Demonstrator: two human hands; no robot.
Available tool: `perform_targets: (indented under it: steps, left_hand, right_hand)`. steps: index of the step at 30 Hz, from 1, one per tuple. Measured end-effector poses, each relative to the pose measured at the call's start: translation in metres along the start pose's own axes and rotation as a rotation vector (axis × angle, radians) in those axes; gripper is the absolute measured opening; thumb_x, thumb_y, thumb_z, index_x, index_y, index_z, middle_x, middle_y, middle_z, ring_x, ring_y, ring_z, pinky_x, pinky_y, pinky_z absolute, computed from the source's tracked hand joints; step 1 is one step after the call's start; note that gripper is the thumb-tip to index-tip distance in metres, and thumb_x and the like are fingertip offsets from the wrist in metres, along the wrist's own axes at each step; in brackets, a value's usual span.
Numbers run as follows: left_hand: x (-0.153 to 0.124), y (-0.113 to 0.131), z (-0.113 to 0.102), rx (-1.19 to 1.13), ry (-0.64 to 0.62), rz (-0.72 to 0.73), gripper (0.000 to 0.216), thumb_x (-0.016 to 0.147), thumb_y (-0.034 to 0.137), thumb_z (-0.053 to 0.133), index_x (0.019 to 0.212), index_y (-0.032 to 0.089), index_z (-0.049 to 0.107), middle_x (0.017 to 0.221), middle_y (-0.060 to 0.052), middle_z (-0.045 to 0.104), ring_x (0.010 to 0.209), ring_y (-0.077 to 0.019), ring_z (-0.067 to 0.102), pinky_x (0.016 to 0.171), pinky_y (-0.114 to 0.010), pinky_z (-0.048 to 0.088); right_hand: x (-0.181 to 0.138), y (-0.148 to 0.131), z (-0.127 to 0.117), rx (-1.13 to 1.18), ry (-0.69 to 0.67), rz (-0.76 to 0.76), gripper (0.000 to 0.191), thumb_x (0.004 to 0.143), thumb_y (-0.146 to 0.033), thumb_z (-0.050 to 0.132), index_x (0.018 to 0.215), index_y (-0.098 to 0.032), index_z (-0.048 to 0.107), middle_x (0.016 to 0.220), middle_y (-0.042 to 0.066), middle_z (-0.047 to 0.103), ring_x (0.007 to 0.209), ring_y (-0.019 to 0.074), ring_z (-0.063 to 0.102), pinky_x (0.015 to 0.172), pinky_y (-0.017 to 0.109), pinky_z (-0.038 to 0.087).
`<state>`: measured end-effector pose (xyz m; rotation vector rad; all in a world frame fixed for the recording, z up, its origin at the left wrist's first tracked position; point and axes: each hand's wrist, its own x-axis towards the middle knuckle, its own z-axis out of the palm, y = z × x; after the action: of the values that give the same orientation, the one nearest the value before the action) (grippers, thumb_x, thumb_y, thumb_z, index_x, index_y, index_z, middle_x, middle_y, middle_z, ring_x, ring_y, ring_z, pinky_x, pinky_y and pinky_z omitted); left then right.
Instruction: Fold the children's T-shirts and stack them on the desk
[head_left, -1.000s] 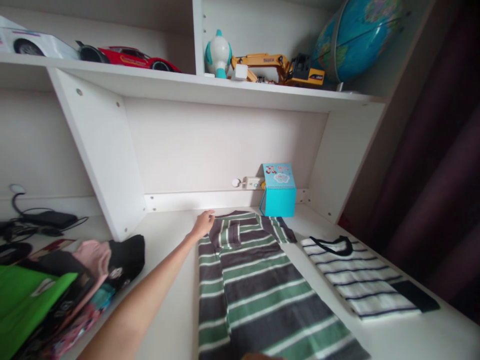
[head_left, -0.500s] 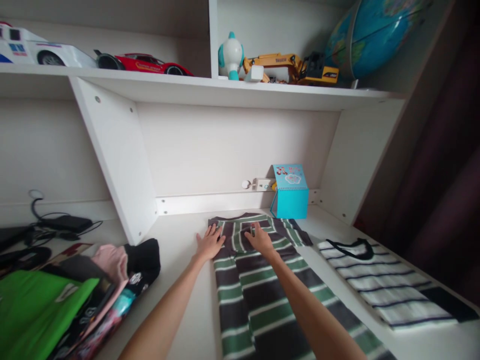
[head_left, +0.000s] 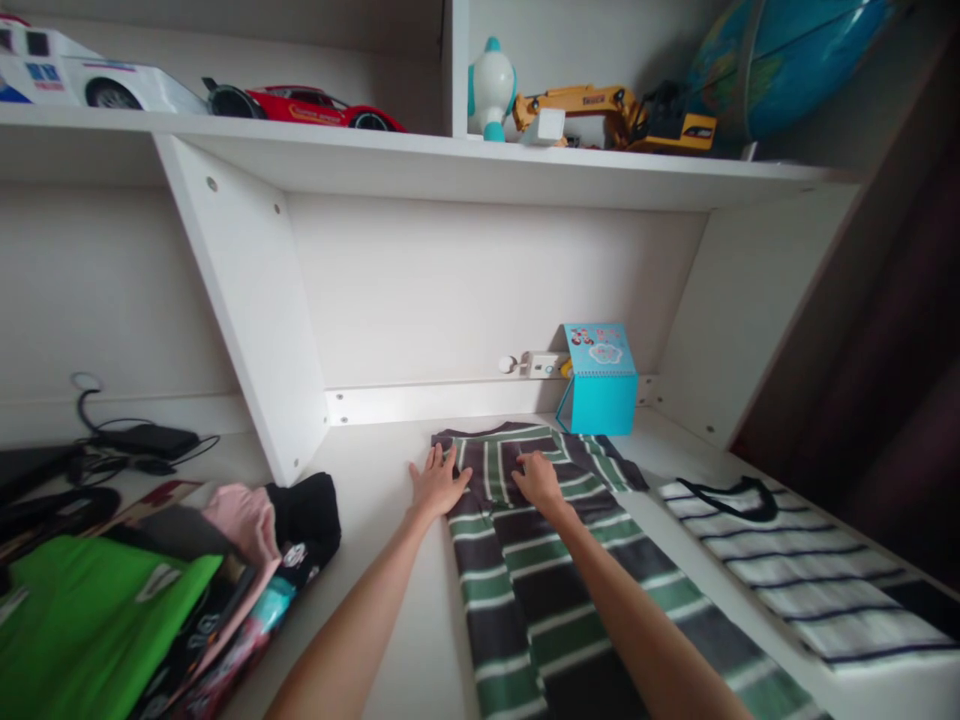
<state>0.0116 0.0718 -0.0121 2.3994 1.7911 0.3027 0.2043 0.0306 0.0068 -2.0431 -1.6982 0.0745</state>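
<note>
White desk (head_left: 375,470), one green-striped shirt (head_left: 551,585), two hands (head_left: 436,490) (head_left: 540,483) on it — fingers (head_left: 438,459) wide (right's slightly bent).

On the far shelf (head_left: 450,172) I see a red car (head_left: 311,105) left, a globe (head_left: 802,75) right; below, a calendar (head_left: 604,402) stands.

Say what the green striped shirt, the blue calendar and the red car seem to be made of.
Green striped shirt: soft, matte cloth, perhaps cotton; it lies limp, with folds and slight creases.
Blue calendar: probably smooth card; stiff panels stand like a tent below a ring-bound edge.
Red car: likely molded plastic with a smooth finish, though painted metal could look the same.
</note>
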Motion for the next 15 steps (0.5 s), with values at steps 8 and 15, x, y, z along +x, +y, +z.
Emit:
perform_targets:
  steps: [8,15]
  left_hand:
    - [0.000,0.001,0.000,-0.013,-0.010,0.014,0.074,0.077,0.070,0.018,0.136,0.027,0.027,0.146,-0.013,0.013,0.133,-0.0290,0.010,0.097,-0.063,0.007]
    - [-0.001,0.001,0.001,0.014,0.008,0.007,0.073,0.078,0.069,0.019,0.137,0.026,0.025,0.146,-0.012,0.014,0.133,-0.0293,0.010,0.099,-0.061,0.009]
  right_hand:
    - [-0.030,-0.013,-0.008,-0.091,-0.010,-0.228,0.042,0.089,-0.027,0.034,0.130,-0.017,0.040,0.139,0.012,0.033,0.126,0.0227,0.030,0.099,0.036,0.030]
    - [-0.060,-0.016,-0.004,-0.144,-0.237,-0.364,0.049,0.090,-0.047,0.027,0.135,-0.029,0.029,0.141,0.005,0.030,0.130,0.0283,0.021,0.096,0.061,0.022]
